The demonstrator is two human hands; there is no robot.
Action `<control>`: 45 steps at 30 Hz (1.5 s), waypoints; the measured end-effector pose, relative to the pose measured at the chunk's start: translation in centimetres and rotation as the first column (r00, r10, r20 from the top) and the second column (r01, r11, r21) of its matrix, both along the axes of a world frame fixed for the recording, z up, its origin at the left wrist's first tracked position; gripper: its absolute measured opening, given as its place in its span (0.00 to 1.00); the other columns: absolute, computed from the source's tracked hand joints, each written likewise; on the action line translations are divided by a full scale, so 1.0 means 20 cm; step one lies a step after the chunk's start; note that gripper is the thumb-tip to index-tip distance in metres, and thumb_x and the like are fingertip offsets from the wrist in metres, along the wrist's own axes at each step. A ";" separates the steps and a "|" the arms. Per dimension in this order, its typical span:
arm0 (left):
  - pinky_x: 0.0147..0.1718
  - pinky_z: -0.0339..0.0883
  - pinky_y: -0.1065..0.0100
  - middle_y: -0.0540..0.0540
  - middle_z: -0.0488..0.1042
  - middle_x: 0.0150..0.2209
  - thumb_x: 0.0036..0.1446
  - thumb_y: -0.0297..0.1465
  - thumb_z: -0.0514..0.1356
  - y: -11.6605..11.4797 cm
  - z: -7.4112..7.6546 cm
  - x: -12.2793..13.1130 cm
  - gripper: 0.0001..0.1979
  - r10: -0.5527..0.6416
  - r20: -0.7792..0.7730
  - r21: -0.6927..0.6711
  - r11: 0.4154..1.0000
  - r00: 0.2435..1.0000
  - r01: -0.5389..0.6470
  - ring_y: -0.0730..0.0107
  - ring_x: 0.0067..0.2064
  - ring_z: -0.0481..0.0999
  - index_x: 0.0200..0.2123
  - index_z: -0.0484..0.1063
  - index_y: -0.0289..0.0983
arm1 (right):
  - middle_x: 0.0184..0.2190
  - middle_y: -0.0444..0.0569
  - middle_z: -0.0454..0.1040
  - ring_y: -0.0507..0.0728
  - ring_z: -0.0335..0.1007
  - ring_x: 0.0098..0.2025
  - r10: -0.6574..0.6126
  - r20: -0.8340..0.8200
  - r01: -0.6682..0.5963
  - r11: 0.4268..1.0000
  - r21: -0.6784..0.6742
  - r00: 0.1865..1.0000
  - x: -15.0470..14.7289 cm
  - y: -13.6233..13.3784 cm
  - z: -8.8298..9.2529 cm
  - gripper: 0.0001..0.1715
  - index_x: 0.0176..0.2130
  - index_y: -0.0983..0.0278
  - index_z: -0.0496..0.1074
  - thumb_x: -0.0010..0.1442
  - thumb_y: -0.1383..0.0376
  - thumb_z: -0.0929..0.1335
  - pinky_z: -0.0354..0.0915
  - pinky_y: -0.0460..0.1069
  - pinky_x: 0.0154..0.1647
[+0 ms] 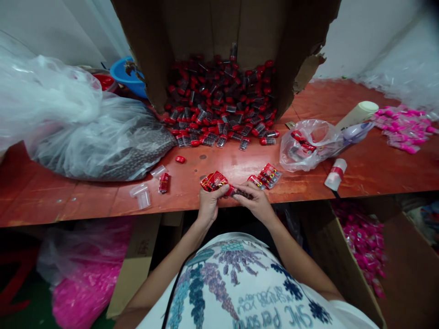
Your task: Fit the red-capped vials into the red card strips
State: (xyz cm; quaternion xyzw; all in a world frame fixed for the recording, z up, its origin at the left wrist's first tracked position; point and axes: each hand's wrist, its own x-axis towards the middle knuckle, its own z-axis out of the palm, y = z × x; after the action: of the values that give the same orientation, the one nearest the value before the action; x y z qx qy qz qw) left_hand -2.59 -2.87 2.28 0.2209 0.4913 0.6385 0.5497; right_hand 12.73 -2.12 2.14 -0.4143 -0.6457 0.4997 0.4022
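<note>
Red cards (pixel 218 177) in left fingers (pixel 222 190); right fingers (pixel 249 188) pinch tube (pixel 231 191).

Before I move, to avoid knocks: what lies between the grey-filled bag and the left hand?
The head view shows a red cap, a red cylinder and clear plastic pieces.

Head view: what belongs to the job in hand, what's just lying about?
Likely the job:
red-capped tube in the hands
red printed wrappers beside it
tube pile at the cardboard box

Likely just lying about:
blue basin
pink pieces at right
white roll with red band
</note>
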 end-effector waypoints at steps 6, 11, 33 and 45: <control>0.19 0.61 0.74 0.52 0.73 0.22 0.35 0.27 0.71 0.00 -0.01 0.01 0.12 -0.041 0.007 -0.027 0.999 0.999 0.041 0.77 0.21 0.68 0.25 0.72 0.34 | 0.37 0.47 0.66 0.53 0.65 0.36 -0.008 0.037 0.008 1.000 0.005 0.999 0.00 -0.01 0.00 0.23 0.54 0.55 0.69 0.58 0.62 0.67 0.66 0.46 0.30; 0.20 0.63 0.74 0.48 0.76 0.25 0.34 0.28 0.71 0.00 -0.01 0.01 0.13 -0.086 0.050 -0.073 0.993 0.995 0.090 0.73 0.23 0.72 0.27 0.75 0.33 | 0.40 0.49 0.62 0.55 0.65 0.37 -0.020 -0.008 0.020 0.999 -0.049 1.000 -0.04 -0.04 -0.04 0.22 0.55 0.53 0.66 0.61 0.59 0.63 0.69 0.46 0.25; 0.19 0.62 0.76 0.50 0.74 0.21 0.35 0.28 0.71 -0.02 -0.02 0.01 0.10 -0.029 -0.030 -0.059 0.998 0.999 0.028 0.77 0.21 0.69 0.24 0.74 0.33 | 0.39 0.48 0.67 0.56 0.67 0.41 -0.145 0.012 0.144 0.989 0.021 0.989 -0.09 -0.08 -0.07 0.17 0.50 0.56 0.69 0.60 0.60 0.65 0.67 0.51 0.43; 0.16 0.60 0.76 0.53 0.72 0.22 0.34 0.29 0.71 -0.03 0.00 -0.02 0.13 -0.001 0.075 -0.054 0.999 0.997 0.005 0.79 0.19 0.67 0.26 0.73 0.34 | 0.36 0.45 0.68 0.53 0.67 0.34 -0.157 -0.091 0.148 0.984 -0.094 0.983 -0.07 -0.11 -0.09 0.14 0.45 0.57 0.70 0.58 0.59 0.67 0.69 0.48 0.34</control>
State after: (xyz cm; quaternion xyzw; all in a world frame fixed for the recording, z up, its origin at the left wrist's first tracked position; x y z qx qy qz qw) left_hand -3.06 -3.37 2.23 0.1827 0.4870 0.6321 0.5744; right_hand 11.37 -4.34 0.34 -0.4546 -0.5691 0.5146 0.4524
